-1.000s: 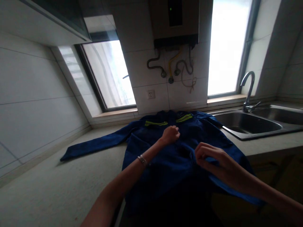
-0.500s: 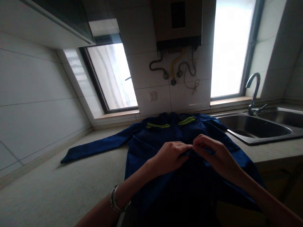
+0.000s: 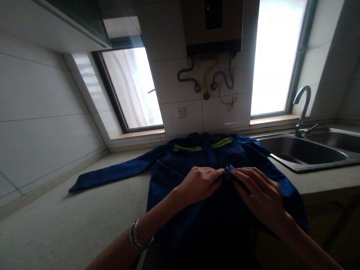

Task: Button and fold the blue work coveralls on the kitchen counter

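A dark blue work jacket [image 3: 174, 176] with yellow-green stripes across the chest lies spread on the countertop, its lower part hanging over the front edge. One sleeve [image 3: 112, 175] stretches out to the left. My left hand [image 3: 201, 183], a silvery bracelet on its wrist, pinches the front of the jacket near its middle. Close beside it on the right, my right hand [image 3: 258, 191] grips the facing part of the front. A small fold of blue cloth shows between the fingertips, with a tiny shiny spot that may be a button or snap.
A double steel sink [image 3: 306, 152] with a chrome faucet [image 3: 302, 108] is set into the counter [image 3: 107, 217] at the right. On the tiled wall hang a water heater [image 3: 194, 26] with pipes below it and a socket [image 3: 181, 112]. Windows stand on both sides.
My right hand has shifted slightly right and turned, opening a small gap between the fingertips where blue cloth now shows. My left hand keeps its pinch nearly in place.
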Available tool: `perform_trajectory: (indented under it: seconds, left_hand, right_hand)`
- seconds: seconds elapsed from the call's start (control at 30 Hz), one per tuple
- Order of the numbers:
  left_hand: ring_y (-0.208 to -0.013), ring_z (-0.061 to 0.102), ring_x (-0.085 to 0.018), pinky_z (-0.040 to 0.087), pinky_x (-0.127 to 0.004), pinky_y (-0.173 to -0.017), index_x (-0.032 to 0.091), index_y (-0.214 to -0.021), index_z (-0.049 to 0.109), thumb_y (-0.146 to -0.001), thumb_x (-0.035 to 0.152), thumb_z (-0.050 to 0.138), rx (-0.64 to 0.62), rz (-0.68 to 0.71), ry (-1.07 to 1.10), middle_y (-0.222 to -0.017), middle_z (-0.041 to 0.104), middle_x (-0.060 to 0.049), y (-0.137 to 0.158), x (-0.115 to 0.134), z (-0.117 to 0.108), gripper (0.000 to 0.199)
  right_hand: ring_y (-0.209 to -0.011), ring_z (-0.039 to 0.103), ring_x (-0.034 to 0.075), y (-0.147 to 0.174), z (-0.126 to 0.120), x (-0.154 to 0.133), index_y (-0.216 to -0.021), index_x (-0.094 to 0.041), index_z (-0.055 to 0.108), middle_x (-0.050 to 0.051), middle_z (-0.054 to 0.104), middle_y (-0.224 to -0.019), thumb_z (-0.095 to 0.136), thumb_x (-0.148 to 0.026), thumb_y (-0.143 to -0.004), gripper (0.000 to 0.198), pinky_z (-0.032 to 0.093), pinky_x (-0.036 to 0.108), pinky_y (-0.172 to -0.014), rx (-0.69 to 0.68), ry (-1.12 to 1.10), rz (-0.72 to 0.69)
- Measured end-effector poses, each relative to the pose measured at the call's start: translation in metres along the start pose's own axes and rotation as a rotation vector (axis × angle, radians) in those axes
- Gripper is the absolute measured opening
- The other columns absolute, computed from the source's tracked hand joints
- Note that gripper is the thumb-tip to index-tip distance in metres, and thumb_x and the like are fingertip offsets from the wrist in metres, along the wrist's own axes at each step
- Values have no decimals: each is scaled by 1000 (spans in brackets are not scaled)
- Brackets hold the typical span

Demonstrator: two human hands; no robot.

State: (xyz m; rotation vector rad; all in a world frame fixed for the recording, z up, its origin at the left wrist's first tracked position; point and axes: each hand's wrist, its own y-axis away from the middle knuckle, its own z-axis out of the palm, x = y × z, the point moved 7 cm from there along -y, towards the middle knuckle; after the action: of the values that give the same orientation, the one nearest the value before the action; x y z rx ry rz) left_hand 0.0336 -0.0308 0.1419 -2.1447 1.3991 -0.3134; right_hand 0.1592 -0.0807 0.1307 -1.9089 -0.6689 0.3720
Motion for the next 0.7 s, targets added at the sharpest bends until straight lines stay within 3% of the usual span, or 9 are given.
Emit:
perform_trajectory:
  seconds: [0.17, 0.33, 0.4, 0.47, 0.53, 0.6, 0.63, 0.7]
  left_hand:
    - [-72, 66, -17, 51, -26, -64, 8, -113, 57, -88, 23, 44, -42, 21, -121, -84, 70, -9, 1, 2, 8, 32]
    - [-82, 66, -18, 50, -27, -76, 13, -109, 62, -86, 22, 47, -44, -273, -90, -94, 70, -9, 0, -39, 14, 29]
    - [-83, 66, -17, 48, -26, -78, 15, -103, 66, -87, 24, 47, -41, -390, 19, -95, 70, -7, 0, -54, 9, 26]
    - [-75, 65, -16, 48, -23, -70, 16, -97, 69, -87, 29, 49, -147, -435, 216, -86, 71, -5, 1, -60, 7, 26]
    - [-69, 64, -14, 47, -21, -62, 16, -100, 68, -84, 35, 55, -395, -387, 507, -79, 71, -4, 5, -54, 13, 29]
    - [-73, 65, -15, 47, -20, -63, 16, -107, 66, -82, 39, 58, -590, -326, 779, -82, 71, -5, 11, -45, 14, 35]
    - [-76, 66, -15, 48, -21, -64, 15, -108, 65, -83, 40, 56, -605, -323, 869, -85, 71, -6, 13, -46, 13, 36]
    - [-77, 66, -16, 50, -23, -66, 13, -105, 65, -87, 43, 50, -473, -382, 947, -85, 71, -9, 12, -60, 7, 38]
  right_hand:
    - [-82, 58, 15, 2, -3, -6, -108, -18, 58, 6, 64, -92, 50, -4, -82, 31, 48, 25, -66, 20, -56, -83]
    - [-79, 58, 15, 11, 1, -34, -106, -17, 59, 5, 65, -91, 48, 0, -78, 34, 47, 26, -66, -36, -129, -173]
    - [-78, 58, 14, 14, 3, -42, -105, -17, 59, 5, 65, -91, 47, -1, -78, 33, 46, 26, -67, -61, -164, -171]
    - [-77, 58, 14, 15, 4, -46, -104, -17, 59, 5, 65, -90, 48, -3, -79, 30, 45, 25, -66, -95, -224, -142]
    - [-79, 59, 14, 16, 13, -49, -102, -19, 60, 4, 65, -90, 53, -10, -80, 25, 45, 25, -65, -262, -314, -108]
    - [-79, 60, 15, 24, 29, -53, -99, -22, 62, 2, 66, -88, 62, -23, -77, 22, 44, 23, -62, -557, -435, -103]
    - [-76, 61, 15, 30, 37, -55, -95, -23, 63, 1, 66, -86, 66, -30, -73, 23, 43, 22, -60, -711, -504, -111]
    - [-71, 61, 13, 39, 50, -54, -88, -22, 66, -1, 66, -81, 69, -38, -70, 23, 42, 20, -58, -922, -646, -113]
